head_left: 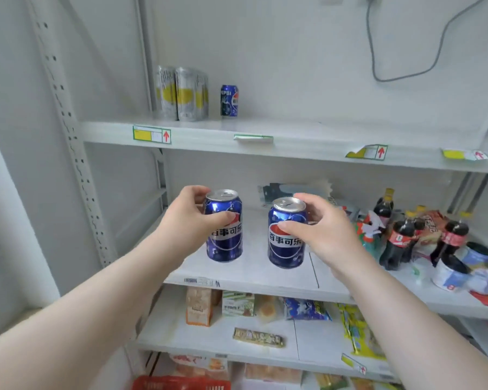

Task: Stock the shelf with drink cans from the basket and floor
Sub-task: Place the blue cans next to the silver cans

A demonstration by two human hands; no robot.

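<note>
L fingers [202, 192] were wrapped round the upper half of one blue Pepsi can [224, 226], thumb across the front; the left hand [190, 220] held it upright, w/ its base at or just above the middle shelf [251, 280], contact not clear. R fingers [312, 204] curled behind a second blue Pepsi can [286, 233], thumb on the label; the right hand [326, 233] gripped it same way, upright, beside the first but apart.

Outward: top shelf [293, 144] carried one small blue can [229, 101] at the back, near a cluster of silver-yellow cans [182, 94]; most of that shelf was bare. Cola bottles [400, 235] & snack packs crowded the middle shelf's R side.

Progress, my read: early-to-mid. A few cans up, two in hand not yet let go. Red basket [181, 383] barely showed at bottom edge; contents not visible, so can't tell how many remained.
</note>
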